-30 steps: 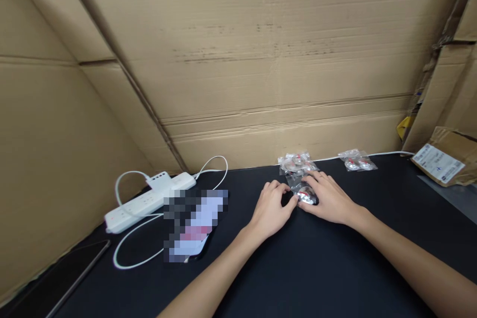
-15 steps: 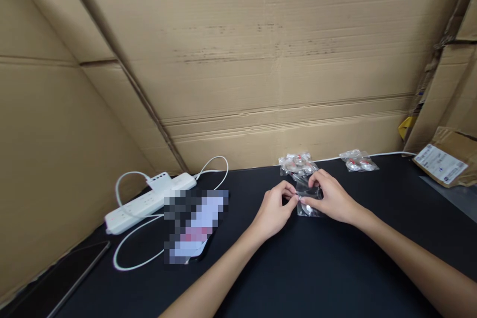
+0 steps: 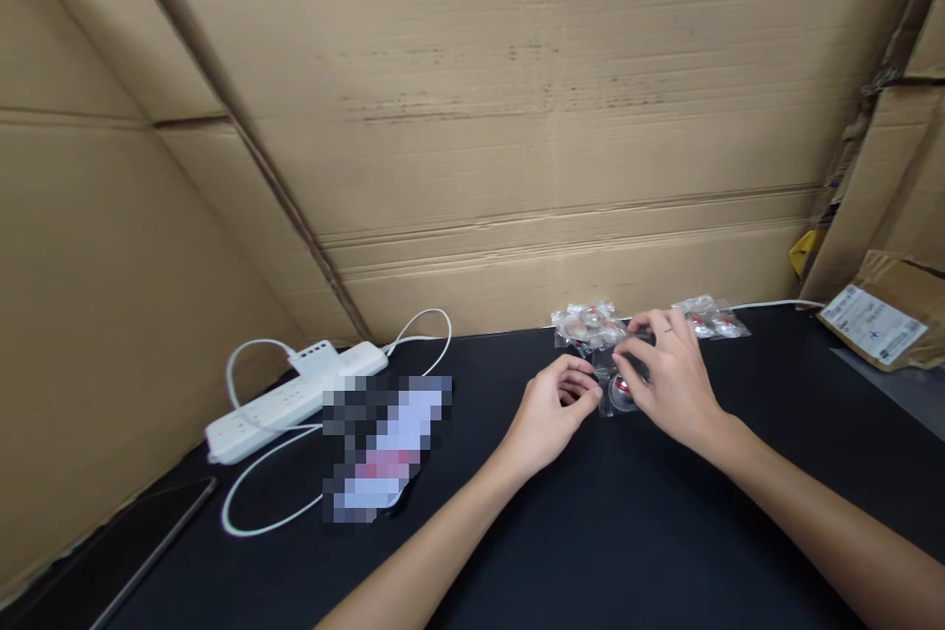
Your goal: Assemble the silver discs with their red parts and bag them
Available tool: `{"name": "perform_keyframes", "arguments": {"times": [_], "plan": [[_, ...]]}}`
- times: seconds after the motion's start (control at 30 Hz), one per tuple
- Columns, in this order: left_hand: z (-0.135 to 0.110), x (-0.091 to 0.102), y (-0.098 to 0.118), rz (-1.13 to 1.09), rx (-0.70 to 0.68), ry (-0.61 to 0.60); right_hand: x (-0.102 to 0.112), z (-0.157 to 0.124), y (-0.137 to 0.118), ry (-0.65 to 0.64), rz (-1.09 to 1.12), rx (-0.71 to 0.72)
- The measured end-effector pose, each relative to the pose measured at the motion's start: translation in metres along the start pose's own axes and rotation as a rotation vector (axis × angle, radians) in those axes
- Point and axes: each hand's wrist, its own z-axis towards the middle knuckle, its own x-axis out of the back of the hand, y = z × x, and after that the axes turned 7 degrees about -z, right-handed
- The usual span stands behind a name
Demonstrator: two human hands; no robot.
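A small clear plastic bag (image 3: 606, 404) with a round silvery item (image 3: 621, 392) marked in red lies between my hands. My right hand (image 3: 675, 379) is over its right side, thumb and forefinger pinched at the bag's upper part, the other fingers raised and spread. At the bag's left edge is my left hand (image 3: 553, 413), fingers curled, with a gap between thumb and forefinger; nothing shows in it. Just behind lies a pile of similar clear bags (image 3: 587, 323) with silvery and red contents. More such bags (image 3: 716, 317) are farther right, partly hidden by my right hand.
On the left are a white power strip (image 3: 295, 404) with looping cables, a pixelated phone-like object (image 3: 388, 453) and a dark flat device (image 3: 140, 551). Cardboard walls (image 3: 517, 167) rise behind the black table (image 3: 591, 541). A labelled brown package (image 3: 886, 320) sits far right.
My right hand has lifted and shifted right, its fingers spreading. The left hand's pinch has loosened. The bag has turned, so the red-marked round item now shows.
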Motion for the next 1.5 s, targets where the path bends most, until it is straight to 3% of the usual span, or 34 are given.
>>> {"name": "perform_keyframes", "arguments": {"times": [0.1,0.3,0.6,0.73,0.9,1.0,1.1,1.23,1.33,1.5], "plan": [[-0.001,-0.001,0.000,0.053,-0.014,-0.037,0.005,0.002,0.000,0.056,-0.022,-0.016],[-0.006,0.000,0.007,0.149,-0.039,-0.081,0.007,0.004,-0.003,0.083,0.277,-0.092],[-0.001,0.002,0.000,-0.047,-0.044,-0.130,0.009,0.006,-0.004,0.038,0.367,-0.216],[-0.003,0.005,0.006,0.138,-0.055,-0.112,0.002,0.006,0.003,-0.089,0.525,-0.353],[-0.006,0.010,0.020,0.397,-0.119,-0.082,0.002,0.007,0.006,-0.432,0.981,-0.539],[-0.007,0.012,0.022,0.423,-0.143,-0.106,0.006,0.008,0.007,-0.582,1.052,-0.529],[-0.007,0.013,0.024,0.440,-0.142,-0.103,0.006,0.007,0.009,-0.647,1.063,-0.508],[-0.006,0.016,0.029,0.394,-0.125,-0.075,0.003,0.006,0.012,-0.640,1.199,-0.588],[-0.006,0.016,0.030,0.320,-0.098,-0.042,0.000,0.005,0.012,-0.708,1.390,-0.682],[-0.002,0.015,0.026,-0.003,-0.035,-0.092,-0.007,-0.001,0.005,-0.794,1.686,-0.780]]}}
